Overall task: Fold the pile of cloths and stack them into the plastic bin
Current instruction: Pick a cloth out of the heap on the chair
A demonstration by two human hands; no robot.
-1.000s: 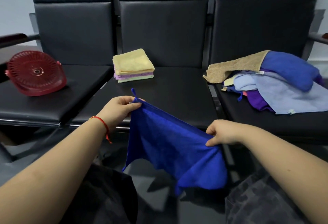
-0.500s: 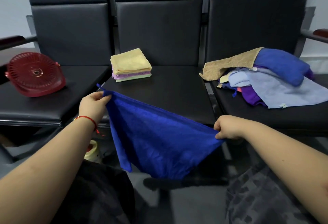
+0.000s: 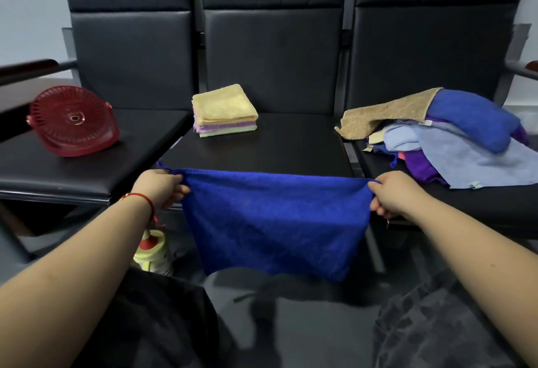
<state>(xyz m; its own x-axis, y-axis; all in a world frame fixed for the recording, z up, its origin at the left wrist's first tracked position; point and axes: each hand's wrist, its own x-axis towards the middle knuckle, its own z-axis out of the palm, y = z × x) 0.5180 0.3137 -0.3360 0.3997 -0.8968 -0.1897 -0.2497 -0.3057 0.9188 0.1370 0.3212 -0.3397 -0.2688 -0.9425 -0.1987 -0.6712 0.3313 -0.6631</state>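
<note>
Royal-blue soft microfibre cloth (image 3: 273,222) hangs limp and light, pinched at its top corners by left hand (image 3: 158,190) and right hand (image 3: 393,193); corners suit folding.

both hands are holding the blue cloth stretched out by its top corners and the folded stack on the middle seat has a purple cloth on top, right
Not quite. The hands, left and right, do hold the blue cloth stretched by its top corners, but the head view shows the folded stack topped by a yellow cloth; purple lies beneath it.
</note>
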